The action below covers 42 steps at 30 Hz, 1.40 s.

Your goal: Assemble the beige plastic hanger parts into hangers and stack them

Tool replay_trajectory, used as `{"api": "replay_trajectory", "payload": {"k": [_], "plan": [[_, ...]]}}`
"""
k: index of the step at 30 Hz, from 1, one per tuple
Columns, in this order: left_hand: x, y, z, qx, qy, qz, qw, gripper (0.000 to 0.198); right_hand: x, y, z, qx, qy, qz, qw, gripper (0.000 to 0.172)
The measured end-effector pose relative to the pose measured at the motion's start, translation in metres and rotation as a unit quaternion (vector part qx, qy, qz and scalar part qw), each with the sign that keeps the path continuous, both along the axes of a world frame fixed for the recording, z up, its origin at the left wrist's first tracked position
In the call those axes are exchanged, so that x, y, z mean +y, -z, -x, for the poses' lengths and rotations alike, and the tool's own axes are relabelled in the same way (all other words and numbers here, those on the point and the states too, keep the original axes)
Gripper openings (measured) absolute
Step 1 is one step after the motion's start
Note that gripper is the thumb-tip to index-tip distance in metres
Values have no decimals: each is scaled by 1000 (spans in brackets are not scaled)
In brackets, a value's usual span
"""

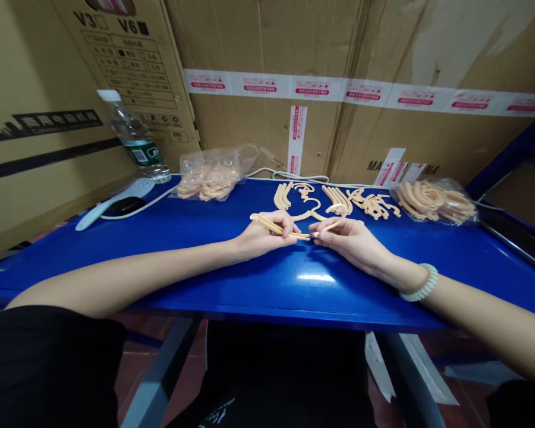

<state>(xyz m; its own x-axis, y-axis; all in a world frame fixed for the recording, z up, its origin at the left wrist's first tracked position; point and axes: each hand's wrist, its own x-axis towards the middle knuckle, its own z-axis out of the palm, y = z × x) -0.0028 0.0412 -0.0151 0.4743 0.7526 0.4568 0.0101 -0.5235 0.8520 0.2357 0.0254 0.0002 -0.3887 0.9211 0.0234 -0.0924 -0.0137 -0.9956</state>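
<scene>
Head view: one slender hanger arm [267,223], pale peach, smooth and glossy, plastic in look, rounded at its outer end and narrowing toward the other, held aslant above the blue tabletop [254,291]; its middle covered by fingers, a small bright glint at the narrow tip. Left hand [266,235]: closed on this arm, thumb and fingers pinching it. Right hand [352,239]: fingertips closed on a thinner peach piece [331,226], partly hidden, its near end just beside the arm's tip; whether the two touch cannot be told. Behind the hands: one hanger [312,212], same colour, lying flat, curved hook uppermost, two shoulders sloping outward, lower portions concealed. To its left, a neat row of curved arms [282,196] and a few small hooks [304,189]; to its right, a second row of arms [337,199] and a loose tangle of hooks [374,205]. Farther out, left and right: two clear plastic bags [214,173] of like peach parts.
</scene>
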Motion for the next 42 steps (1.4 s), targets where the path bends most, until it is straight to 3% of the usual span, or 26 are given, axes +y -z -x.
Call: {"api": "replay_trajectory", "payload": {"k": [10, 25, 42], "plan": [[-4, -3, 2, 34, 32, -175, 983, 29, 4, -2, -2, -58, -78, -17, 995, 22], [-3, -1, 2, 59, 30, -204, 977, 27, -1, -1, 8, -95, -23, -70, 993, 24], [-6, -5, 1, 77, 27, -193, 978, 28, -3, 8, 11, -114, -5, -116, 987, 28]]}}
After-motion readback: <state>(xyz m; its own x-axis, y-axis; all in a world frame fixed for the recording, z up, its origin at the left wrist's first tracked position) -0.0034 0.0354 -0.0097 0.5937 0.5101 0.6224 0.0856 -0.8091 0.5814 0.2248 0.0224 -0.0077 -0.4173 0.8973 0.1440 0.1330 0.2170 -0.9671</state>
